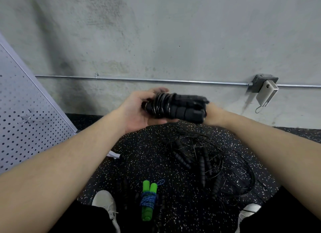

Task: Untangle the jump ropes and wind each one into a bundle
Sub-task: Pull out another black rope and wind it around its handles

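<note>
A black jump rope bundle [175, 106], two ribbed handles with cord wound round them, is held up in front of the wall. My left hand [139, 109] cups its left, cord-wound end from below, fingers curled behind it. My right hand [208, 111] grips the handle end on the right and is mostly hidden behind the handles. On the speckled floor below lies a tangle of black ropes [205, 161] with several ribbed handles and loose thin cord. A green-handled rope bundle [149, 199] wound with blue cord lies between my feet.
A concrete wall with a metal conduit [156, 80] and a junction box holding a white power bank [266, 93] stands ahead. A perforated grey panel [26, 120] leans at the left. My white shoes [106, 205] rest on the black speckled mat.
</note>
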### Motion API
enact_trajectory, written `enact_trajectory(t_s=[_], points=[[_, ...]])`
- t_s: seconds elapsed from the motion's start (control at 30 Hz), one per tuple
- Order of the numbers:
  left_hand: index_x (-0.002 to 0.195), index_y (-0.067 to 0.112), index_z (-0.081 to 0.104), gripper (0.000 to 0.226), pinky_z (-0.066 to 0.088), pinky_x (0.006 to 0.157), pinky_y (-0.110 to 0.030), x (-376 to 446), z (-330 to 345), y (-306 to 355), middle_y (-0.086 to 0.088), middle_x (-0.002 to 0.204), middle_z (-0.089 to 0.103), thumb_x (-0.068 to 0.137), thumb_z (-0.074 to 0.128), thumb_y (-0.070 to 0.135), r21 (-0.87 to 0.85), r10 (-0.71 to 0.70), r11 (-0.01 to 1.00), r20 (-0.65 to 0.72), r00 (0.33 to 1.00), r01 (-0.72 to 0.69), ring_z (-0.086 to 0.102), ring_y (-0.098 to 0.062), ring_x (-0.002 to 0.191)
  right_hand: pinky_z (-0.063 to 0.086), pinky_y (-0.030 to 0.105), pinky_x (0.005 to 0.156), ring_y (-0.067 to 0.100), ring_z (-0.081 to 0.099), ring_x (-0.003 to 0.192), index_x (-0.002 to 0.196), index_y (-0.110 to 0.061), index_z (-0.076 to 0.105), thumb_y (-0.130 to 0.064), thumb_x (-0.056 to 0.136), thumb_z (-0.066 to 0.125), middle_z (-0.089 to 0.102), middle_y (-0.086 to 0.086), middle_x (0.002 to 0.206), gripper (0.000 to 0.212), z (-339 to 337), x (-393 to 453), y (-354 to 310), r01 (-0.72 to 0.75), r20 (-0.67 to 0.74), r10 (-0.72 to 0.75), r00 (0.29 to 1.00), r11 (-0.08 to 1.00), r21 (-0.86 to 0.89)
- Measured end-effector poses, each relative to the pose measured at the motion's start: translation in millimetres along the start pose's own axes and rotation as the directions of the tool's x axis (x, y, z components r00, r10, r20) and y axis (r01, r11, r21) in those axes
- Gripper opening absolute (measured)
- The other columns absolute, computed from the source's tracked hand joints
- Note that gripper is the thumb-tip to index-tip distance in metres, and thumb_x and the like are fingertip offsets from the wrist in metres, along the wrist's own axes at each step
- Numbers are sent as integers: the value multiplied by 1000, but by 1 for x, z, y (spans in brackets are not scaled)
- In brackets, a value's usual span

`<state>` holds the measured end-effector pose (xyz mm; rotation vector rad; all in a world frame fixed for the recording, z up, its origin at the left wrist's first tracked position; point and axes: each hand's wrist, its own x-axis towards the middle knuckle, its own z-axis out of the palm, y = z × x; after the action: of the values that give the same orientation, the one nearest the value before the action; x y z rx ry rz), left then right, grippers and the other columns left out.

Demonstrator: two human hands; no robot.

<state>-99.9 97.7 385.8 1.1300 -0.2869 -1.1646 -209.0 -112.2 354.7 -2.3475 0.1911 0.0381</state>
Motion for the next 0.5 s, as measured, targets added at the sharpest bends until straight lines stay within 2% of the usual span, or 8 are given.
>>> enact_trajectory(t_s=[0.03,0.1,0.2,0.27,0.33,0.43,0.5], points=[[112,19,66,30,61,48,-38,0,-1,0,-16,119,63,85,54,13,44,-2,999,25,1000,0,73,-42,86,44,12,64,20,58,72,69,-21,57,6,90,63,61,-1,70,35,-3,-1,2,4,-2,-4,1000,999,-34],[105,20,69,31,61,50,-43,2,-1,-4,-12,111,61,77,59,10,158,-1,987,64,998,-9,73,-31,82,47,23,65,19,60,74,68,-18,66,0,88,68,71,11,75,27,-8,0,8,-3,-11,3,1000,999,-47],[100,24,74,28,61,55,-47,5,3,-9,-10,105,64,80,58,13,307,-4,951,79,997,-21,72,-28,86,48,23,66,9,62,73,74,-29,72,-22,85,78,73,-3,81,14,-12,1,7,-26,-56,22,998,997,-70],[102,22,72,26,62,59,-51,8,1,-11,-12,108,63,93,53,7,383,17,923,57,998,-37,70,-30,90,49,27,70,9,65,77,75,-38,69,-33,82,79,71,-13,80,13,-14,1,7,-17,-99,3,995,990,-141],[99,20,71,30,62,63,-55,11,0,-10,-14,111,60,98,47,2,424,47,904,25,999,-53,68,-32,91,45,26,68,6,65,77,77,-40,68,-45,83,75,71,-15,77,11,-16,0,5,-37,-131,1,991,961,-273],[91,19,70,29,62,62,-54,15,1,-9,-16,114,59,98,50,0,476,100,877,-47,994,-65,67,-35,92,35,27,69,4,63,71,85,-35,68,-61,88,62,71,-12,71,27,-17,1,2,-95,-164,17,986,873,-478],[91,19,69,26,62,61,-51,15,4,-9,-16,112,59,97,52,0,565,145,821,-72,987,-80,67,-35,93,36,26,66,2,60,66,86,-34,68,-65,88,58,69,-12,66,33,-16,2,-2,-105,-155,26,988,842,-528]])
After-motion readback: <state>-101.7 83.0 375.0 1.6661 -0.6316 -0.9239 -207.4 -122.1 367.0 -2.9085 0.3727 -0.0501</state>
